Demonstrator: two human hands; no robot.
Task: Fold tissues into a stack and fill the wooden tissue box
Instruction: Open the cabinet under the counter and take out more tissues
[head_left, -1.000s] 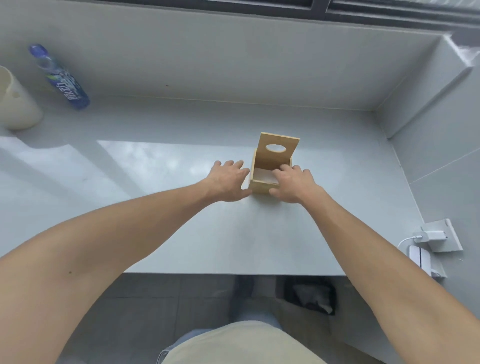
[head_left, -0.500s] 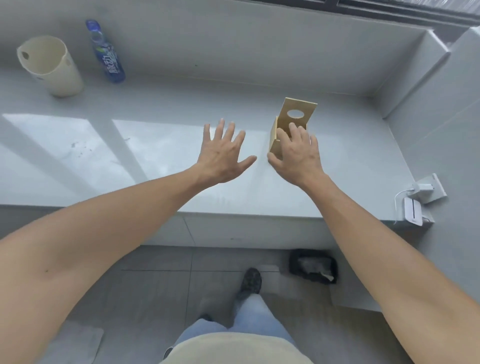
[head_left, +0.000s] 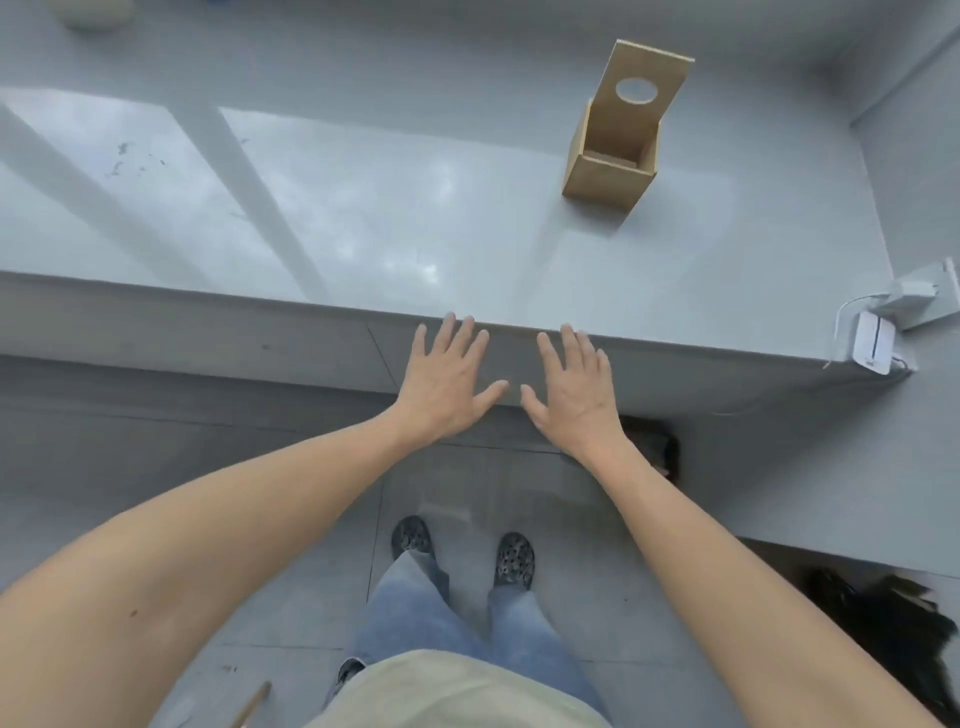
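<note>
Two empty-gripped hands, left hand (head_left: 448, 382) and right hand (head_left: 570, 391); one wooden tissue box (head_left: 618, 140).

Soft daylight, glare, wide-angle distortion

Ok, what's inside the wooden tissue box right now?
The wooden tissue box stands open, lid raised. Only a shadowed interior and brown inner wall show through the opening; no tissue is visible. The front wall hides the bottom, so the contents lower down are unknown.

Both hands hang side by side before the counter (head_left: 467, 249) edge, left hand (head_left: 445, 383) beside right hand (head_left: 571, 387), thumbs nearly meeting. Well beyond the right fingertips (head_left: 566, 332), the wooden tissue box (head_left: 610, 176) stands on the counter, lid (head_left: 641, 104) upright behind it.
</note>
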